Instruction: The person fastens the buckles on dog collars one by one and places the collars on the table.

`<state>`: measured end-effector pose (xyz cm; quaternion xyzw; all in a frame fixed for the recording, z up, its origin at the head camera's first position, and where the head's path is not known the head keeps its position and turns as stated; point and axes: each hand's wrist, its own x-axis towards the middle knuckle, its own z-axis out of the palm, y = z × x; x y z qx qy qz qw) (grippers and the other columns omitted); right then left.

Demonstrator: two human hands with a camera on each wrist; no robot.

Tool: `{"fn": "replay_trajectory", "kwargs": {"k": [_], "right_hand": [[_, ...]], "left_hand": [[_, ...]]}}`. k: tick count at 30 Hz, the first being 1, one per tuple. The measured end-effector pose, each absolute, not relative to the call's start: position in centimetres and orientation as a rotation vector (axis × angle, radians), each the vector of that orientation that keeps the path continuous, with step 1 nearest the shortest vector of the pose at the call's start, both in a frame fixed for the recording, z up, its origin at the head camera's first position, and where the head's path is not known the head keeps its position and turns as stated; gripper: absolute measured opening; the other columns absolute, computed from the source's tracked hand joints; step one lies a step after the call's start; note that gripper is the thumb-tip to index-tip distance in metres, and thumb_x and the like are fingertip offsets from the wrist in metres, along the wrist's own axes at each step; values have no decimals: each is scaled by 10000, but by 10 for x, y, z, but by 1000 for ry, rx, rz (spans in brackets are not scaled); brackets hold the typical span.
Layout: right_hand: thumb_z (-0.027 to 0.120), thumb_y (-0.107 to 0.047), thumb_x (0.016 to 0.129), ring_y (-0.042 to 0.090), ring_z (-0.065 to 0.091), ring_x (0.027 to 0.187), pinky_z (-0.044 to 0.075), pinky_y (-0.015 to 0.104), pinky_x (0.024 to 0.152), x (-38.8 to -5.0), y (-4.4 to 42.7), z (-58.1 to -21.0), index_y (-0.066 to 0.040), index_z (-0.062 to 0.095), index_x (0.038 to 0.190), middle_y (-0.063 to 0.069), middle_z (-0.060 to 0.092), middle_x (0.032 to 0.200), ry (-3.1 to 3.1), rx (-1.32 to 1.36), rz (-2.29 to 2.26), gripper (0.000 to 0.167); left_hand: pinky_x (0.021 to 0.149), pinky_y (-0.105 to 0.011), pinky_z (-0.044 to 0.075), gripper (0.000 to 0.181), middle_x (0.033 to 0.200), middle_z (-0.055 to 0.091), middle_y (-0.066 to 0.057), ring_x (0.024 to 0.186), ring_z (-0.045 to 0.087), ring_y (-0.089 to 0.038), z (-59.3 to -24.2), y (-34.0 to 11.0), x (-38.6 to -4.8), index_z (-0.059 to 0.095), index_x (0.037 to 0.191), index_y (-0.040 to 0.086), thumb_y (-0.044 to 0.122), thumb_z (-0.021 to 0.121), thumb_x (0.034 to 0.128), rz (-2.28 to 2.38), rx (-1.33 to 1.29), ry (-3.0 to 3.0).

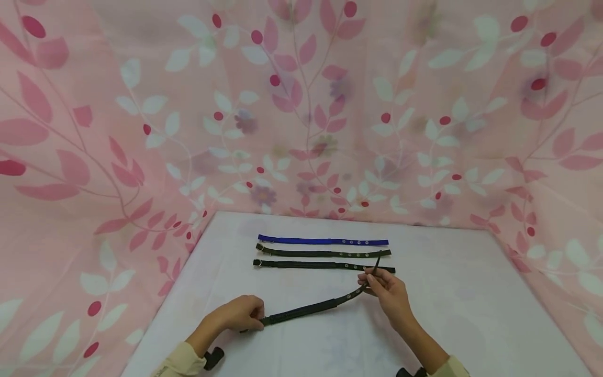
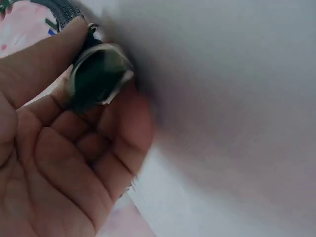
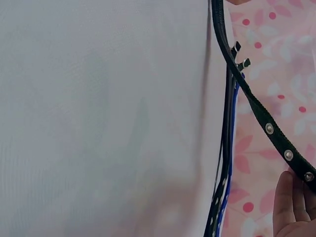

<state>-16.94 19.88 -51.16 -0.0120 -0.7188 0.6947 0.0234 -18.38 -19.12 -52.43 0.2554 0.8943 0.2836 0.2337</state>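
A dark green collar (image 1: pixel 303 311) with metal eyelets is stretched between both hands, its eyelet end raised off the table. My left hand (image 1: pixel 241 312) pinches the buckle end low over the white surface; the left wrist view shows a metal buckle (image 2: pixel 101 74) between thumb and fingers. With thumb and fingertips, my right hand (image 1: pixel 392 297) grips the strap near its eyelets, and the tip sticks up past the fingers. Beyond lie three more collars in parallel: a blue collar (image 1: pixel 301 241), a dark green collar (image 1: pixel 301 254) and a black collar (image 1: pixel 301 265), buckles to the left.
A white cloth-covered table (image 1: pixel 447 314) spreads beneath the hands. Pink leaf-patterned curtain (image 1: pixel 306 104) encloses it at the back and both sides. The raised tip of the held collar overlaps the right ends of the laid-out collars in the head view.
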Motion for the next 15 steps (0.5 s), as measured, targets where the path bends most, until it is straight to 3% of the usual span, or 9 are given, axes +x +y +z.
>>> {"fn": "replay_trajectory", "kwargs": {"k": [5, 9, 12, 15], "right_hand": [[605, -81, 979, 143, 721, 932, 589, 282, 802, -169, 203, -511, 103, 580, 1220, 264, 694, 1067, -2223, 31, 2098, 304], [609, -89, 978, 159, 723, 913, 594, 283, 775, -169, 205, -507, 97, 593, 1216, 159, 726, 991, -2230, 126, 2044, 302], [611, -103, 980, 193, 723, 905, 597, 287, 755, -168, 206, -502, 94, 593, 1223, 18, 734, 941, -2240, 181, 2023, 313], [613, -131, 983, 184, 720, 883, 598, 294, 732, -168, 205, -497, 83, 594, 1231, -47, 729, 917, -2264, 215, 2015, 328]], "left_hand": [[520, -253, 495, 103, 758, 624, -43, 570, 574, -84, -518, -192, -187, 618, 944, 93, 121, 709, 903, 1026, 659, 2432], [494, -391, 567, 140, 769, 644, -197, 507, 625, -157, -510, -190, -193, 622, 1035, 47, 158, 654, 957, 1326, 558, 2349], [481, -447, 560, 219, 646, 624, -168, 452, 594, -149, -502, -188, -198, 652, 978, 38, 235, 721, 911, 1551, 469, 2274], [459, -409, 549, 268, 553, 591, -67, 413, 555, -135, -496, -186, -202, 657, 959, 12, 246, 759, 877, 1748, 412, 2202]]}}
